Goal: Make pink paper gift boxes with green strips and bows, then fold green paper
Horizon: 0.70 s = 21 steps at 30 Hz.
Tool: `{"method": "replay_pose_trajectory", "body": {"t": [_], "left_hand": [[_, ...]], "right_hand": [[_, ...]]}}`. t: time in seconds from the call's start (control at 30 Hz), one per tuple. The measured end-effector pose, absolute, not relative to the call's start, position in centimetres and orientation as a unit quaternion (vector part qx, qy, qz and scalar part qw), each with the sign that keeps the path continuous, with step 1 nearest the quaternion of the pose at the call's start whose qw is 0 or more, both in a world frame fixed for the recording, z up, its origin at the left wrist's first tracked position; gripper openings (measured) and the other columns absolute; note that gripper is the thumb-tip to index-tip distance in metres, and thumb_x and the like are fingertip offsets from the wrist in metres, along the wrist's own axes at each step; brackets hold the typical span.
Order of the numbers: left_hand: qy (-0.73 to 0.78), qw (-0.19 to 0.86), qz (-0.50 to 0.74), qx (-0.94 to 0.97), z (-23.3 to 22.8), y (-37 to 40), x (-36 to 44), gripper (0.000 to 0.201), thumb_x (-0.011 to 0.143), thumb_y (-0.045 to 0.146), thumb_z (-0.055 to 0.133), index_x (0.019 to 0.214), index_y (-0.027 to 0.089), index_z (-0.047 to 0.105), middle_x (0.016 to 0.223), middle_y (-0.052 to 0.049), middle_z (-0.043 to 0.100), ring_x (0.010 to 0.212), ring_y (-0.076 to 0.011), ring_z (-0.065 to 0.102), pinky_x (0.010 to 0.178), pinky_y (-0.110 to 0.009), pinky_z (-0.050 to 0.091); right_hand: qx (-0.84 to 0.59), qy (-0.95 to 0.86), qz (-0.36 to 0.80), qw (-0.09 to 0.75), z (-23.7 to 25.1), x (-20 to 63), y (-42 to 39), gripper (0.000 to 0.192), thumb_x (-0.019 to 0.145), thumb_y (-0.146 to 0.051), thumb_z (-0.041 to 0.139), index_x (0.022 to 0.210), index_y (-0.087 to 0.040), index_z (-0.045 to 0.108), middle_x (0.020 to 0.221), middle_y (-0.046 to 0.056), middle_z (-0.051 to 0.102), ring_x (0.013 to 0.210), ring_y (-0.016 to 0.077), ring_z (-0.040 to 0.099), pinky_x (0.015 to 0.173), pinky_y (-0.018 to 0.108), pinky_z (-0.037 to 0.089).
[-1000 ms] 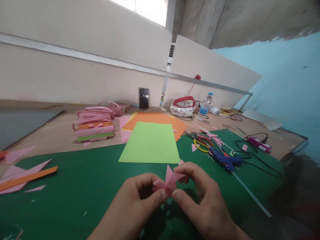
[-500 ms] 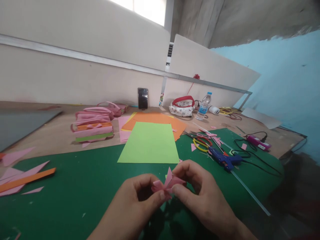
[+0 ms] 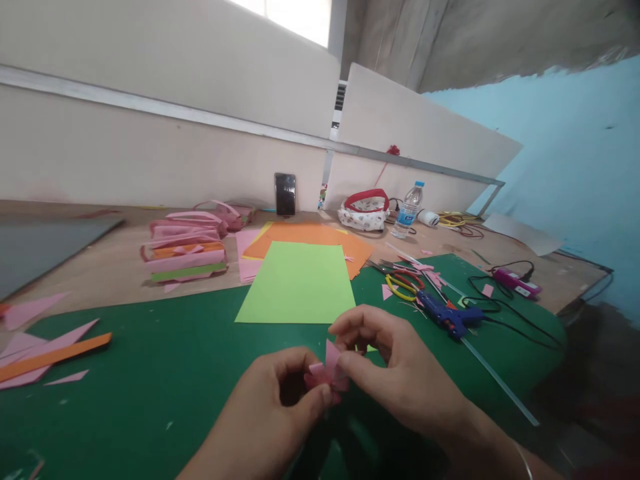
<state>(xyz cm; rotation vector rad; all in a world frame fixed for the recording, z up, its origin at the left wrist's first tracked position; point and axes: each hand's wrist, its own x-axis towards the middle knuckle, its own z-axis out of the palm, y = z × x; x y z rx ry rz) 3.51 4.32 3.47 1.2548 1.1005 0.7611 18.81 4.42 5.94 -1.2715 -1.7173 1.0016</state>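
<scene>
A small folded pink paper bow (image 3: 327,377) with pointed ends is held over the green mat, low in the middle of the view. My left hand (image 3: 273,400) pinches its left side and lower edge between thumb and fingers. From the right, my right hand (image 3: 395,367) has thumb and forefinger at an upright pointed flap of the bow, its other fingers curled behind. Beyond my hands lies a light green paper sheet (image 3: 300,283), overlapping orange sheets (image 3: 320,232). Part of the bow is covered by my fingers.
Pink paper bags (image 3: 187,250) stand back left. Paper strips (image 3: 55,357) lie at left. Scissors (image 3: 405,283), a blue glue gun (image 3: 447,317) with its cord, and a water bottle (image 3: 409,210) are at right. A phone (image 3: 285,195) leans on the wall.
My right hand has shifted slightly left and up, its fingers now over the green sheet's near right corner. It has moved from the bow's right flap to its upright one.
</scene>
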Motion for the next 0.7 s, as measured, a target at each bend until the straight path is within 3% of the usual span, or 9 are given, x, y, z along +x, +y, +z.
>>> {"method": "replay_pose_trajectory", "body": {"t": [0.2, 0.4, 0.6, 0.7], "left_hand": [[0.449, 0.597, 0.309, 0.588, 3.15, 4.75, 3.1, 0.023, 0.067, 0.039, 0.061, 0.063, 0.017, 0.055, 0.063, 0.003, 0.046, 0.065, -0.0144, 0.04, 0.056, -0.024, 0.031], [0.438, 0.636, 0.338, 0.537, 3.78, 4.52, 3.13, 0.022, 0.063, 0.034, 0.065, 0.061, 0.016, 0.053, 0.057, 0.005, 0.043, 0.058, -0.0101, 0.034, 0.051, -0.021, 0.025], [0.451, 0.653, 0.358, 0.492, 3.52, 4.39, 3.47, 0.038, 0.056, 0.039, 0.073, 0.051, 0.019, 0.04, 0.051, 0.008, 0.036, 0.053, -0.0082, 0.028, 0.05, -0.021, 0.018], [0.474, 0.628, 0.357, 0.504, 3.58, 4.39, 3.48, 0.036, 0.057, 0.038, 0.071, 0.051, 0.019, 0.041, 0.049, 0.009, 0.035, 0.051, -0.0077, 0.026, 0.049, -0.021, 0.017]], "right_hand": [[-0.451, -0.708, 0.377, 0.391, 5.96, 18.47, 4.16, 0.025, 0.074, -0.006, 0.054, 0.094, -0.02, 0.059, 0.078, -0.002, 0.064, 0.072, 0.0115, 0.059, 0.068, 0.026, 0.047], [-0.448, -0.702, 0.382, 0.401, 5.41, 18.77, 3.98, 0.025, 0.076, -0.006, 0.052, 0.096, -0.02, 0.058, 0.081, -0.002, 0.064, 0.073, 0.0116, 0.059, 0.069, 0.027, 0.049], [-0.463, -0.706, 0.366, 0.391, 5.3, 19.07, 3.68, 0.029, 0.073, -0.005, 0.053, 0.096, -0.021, 0.061, 0.084, -0.002, 0.065, 0.078, 0.0126, 0.06, 0.069, 0.027, 0.048], [-0.461, -0.715, 0.351, 0.393, 5.37, 19.17, 3.46, 0.028, 0.072, -0.005, 0.055, 0.096, -0.021, 0.061, 0.083, -0.002, 0.065, 0.077, 0.0118, 0.059, 0.071, 0.026, 0.047]]}}
